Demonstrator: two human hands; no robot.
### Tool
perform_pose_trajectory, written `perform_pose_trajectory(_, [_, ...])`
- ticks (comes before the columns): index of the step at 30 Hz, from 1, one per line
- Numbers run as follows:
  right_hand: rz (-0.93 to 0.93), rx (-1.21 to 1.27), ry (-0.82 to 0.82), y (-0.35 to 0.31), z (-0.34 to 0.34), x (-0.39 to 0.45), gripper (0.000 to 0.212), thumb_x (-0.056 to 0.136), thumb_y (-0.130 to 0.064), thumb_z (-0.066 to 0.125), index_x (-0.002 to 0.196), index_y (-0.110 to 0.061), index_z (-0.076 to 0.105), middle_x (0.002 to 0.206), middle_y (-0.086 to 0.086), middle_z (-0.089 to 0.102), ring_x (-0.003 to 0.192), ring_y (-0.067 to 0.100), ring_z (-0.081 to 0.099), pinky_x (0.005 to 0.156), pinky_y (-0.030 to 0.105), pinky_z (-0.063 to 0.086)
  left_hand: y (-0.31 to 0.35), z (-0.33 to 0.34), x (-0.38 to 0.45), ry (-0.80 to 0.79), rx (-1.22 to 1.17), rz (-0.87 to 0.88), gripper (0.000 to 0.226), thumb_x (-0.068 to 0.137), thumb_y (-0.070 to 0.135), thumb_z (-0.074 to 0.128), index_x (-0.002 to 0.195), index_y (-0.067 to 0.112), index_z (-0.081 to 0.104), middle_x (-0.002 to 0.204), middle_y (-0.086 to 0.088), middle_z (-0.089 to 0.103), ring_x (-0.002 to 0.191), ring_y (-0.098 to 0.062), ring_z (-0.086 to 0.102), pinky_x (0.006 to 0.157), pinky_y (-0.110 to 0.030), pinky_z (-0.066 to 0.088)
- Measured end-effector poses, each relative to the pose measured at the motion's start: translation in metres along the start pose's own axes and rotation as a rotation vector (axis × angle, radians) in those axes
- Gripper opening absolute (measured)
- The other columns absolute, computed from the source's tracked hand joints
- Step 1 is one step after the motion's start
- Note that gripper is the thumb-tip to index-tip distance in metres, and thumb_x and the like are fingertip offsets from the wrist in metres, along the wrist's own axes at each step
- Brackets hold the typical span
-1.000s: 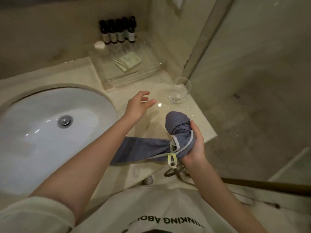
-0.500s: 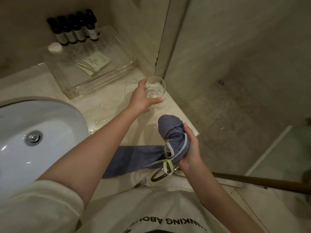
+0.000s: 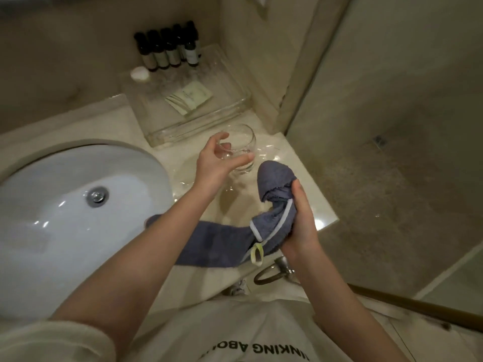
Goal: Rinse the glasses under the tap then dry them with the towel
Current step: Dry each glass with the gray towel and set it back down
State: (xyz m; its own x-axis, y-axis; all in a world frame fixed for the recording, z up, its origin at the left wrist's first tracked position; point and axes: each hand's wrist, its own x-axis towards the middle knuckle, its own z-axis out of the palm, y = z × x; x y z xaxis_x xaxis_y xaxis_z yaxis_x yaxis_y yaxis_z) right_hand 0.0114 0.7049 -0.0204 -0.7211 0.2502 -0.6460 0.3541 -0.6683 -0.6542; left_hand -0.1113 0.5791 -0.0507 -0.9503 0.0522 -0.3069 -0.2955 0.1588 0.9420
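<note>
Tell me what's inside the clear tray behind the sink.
The clear tray holds a row of dark bottles, a small white round item and pale paper packets. Whatever lies under the packets is covered.

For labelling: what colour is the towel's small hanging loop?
Pale yellow-green, on the towel held by the right hand; head view.

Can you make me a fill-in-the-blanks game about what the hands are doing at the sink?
1. The left hand holds a ____.
2. The right hand grips a blue ____.
3. The small dark bottles stand behind a clear ____.
4. The sink is on the person's ____ side.

Missing words: glass, towel, tray, left
</note>
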Motion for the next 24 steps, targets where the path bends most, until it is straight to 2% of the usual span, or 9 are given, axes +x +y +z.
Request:
perform_pose_trajectory(2, [-0.083,-0.04,-0.038,0.003,0.017,-0.001,0.06,0.086,-0.05,0.06,0.134,-0.015,0.055,0.128,0.008,0.064,0.114,0.022,0.064,0.1,0.039,0.049,0.004,-0.028,-0.015,0.055,-0.098,-0.011,0.076,0.054,0.038,0.085,0.123,0.025,0.058,0.115,0.001,0.06,0.102,-0.009,0.062,0.087,-0.025,0.052])
perform_pose_trajectory(4, [-0.174,-0.075,-0.105,0.008,0.037,-0.007,0.051,0.092,-0.041,0.054,0.136,-0.015,0.053,0.129,0.006,0.063,0.116,0.02,0.062,0.101,0.037,0.047,0.009,-0.055,-0.034,0.118,-0.179,-0.017,0.067,0.056,0.036,0.083,0.118,0.025,0.059,0.112,0.005,0.06,0.098,-0.005,0.063,0.083,-0.022,0.051])
perform_pose_trajectory(8, [-0.365,-0.224,-0.324,0.026,0.078,-0.029,0.04,0.091,-0.038,0.05,0.13,-0.031,0.052,0.133,-0.007,0.059,0.12,0.006,0.058,0.101,0.024,0.047,0.015,-0.104,-0.067,0.236,-0.351,-0.051,0.06,0.056,0.031,0.081,0.111,0.023,0.06,0.105,0.003,0.063,0.1,-0.017,0.065,0.08,-0.028,0.054])
perform_pose_trajectory(11, [-0.532,-0.417,-0.494,0.048,0.103,-0.045,0.039,0.093,-0.034,0.052,0.131,-0.038,0.045,0.133,-0.025,0.05,0.124,-0.009,0.049,0.101,0.013,0.039,0.017,-0.136,-0.094,0.303,-0.364,-0.04,0.062,0.064,0.029,0.075,0.121,0.025,0.05,0.102,-0.002,0.065,0.09,-0.021,0.067,0.079,-0.034,0.055])
perform_pose_trajectory(15, [-0.682,-0.634,-0.617,0.078,0.128,-0.064,0.045,0.089,-0.038,0.059,0.129,-0.048,0.04,0.133,-0.032,0.043,0.125,-0.015,0.043,0.099,0.007,0.034,0.017,-0.174,-0.128,0.365,-0.38,-0.031,0.048,0.066,0.032,0.07,0.111,0.025,0.055,0.1,-0.008,0.069,0.075,-0.019,0.069,0.073,-0.033,0.055])
perform_pose_trajectory(17, [-0.669,-0.639,-0.648,0.093,0.14,-0.076,0.046,0.089,-0.038,0.059,0.128,-0.051,0.039,0.131,-0.034,0.041,0.122,-0.019,0.042,0.097,0.004,0.034,0.016,-0.188,-0.141,0.372,-0.384,-0.048,0.047,0.068,0.037,0.065,0.112,0.023,0.058,0.091,-0.001,0.073,0.067,-0.015,0.068,0.064,-0.028,0.055])
perform_pose_trajectory(20, [-0.602,-0.567,-0.678,0.111,0.157,-0.093,0.044,0.096,-0.022,0.058,0.129,-0.042,0.038,0.128,-0.034,0.04,0.113,-0.026,0.043,0.09,0.0,0.035,0.013,-0.201,-0.16,0.356,-0.48,-0.1,0.061,0.06,0.047,0.063,0.112,0.016,0.059,0.074,0.006,0.074,0.067,-0.014,0.068,0.052,-0.026,0.053])
perform_pose_trajectory(22, [-0.569,-0.556,-0.686,0.121,0.168,-0.104,0.042,0.096,-0.018,0.054,0.128,-0.039,0.037,0.123,-0.033,0.041,0.105,-0.03,0.045,0.084,-0.002,0.037,0.011,-0.21,-0.171,0.373,-0.567,-0.119,0.07,0.047,0.054,0.062,0.105,0.015,0.061,0.073,0.004,0.073,0.066,-0.015,0.069,0.051,-0.024,0.052])
perform_pose_trajectory(24, [-0.512,-0.541,-0.667,0.133,0.177,-0.112,0.04,0.096,-0.024,0.052,0.127,-0.041,0.035,0.118,-0.032,0.045,0.1,-0.029,0.049,0.081,0.0,0.039,0.007,-0.221,-0.177,0.404,-0.59,-0.128,0.07,0.043,0.057,0.06,0.099,0.015,0.062,0.074,0.002,0.073,0.068,-0.018,0.069,0.053,-0.025,0.052])
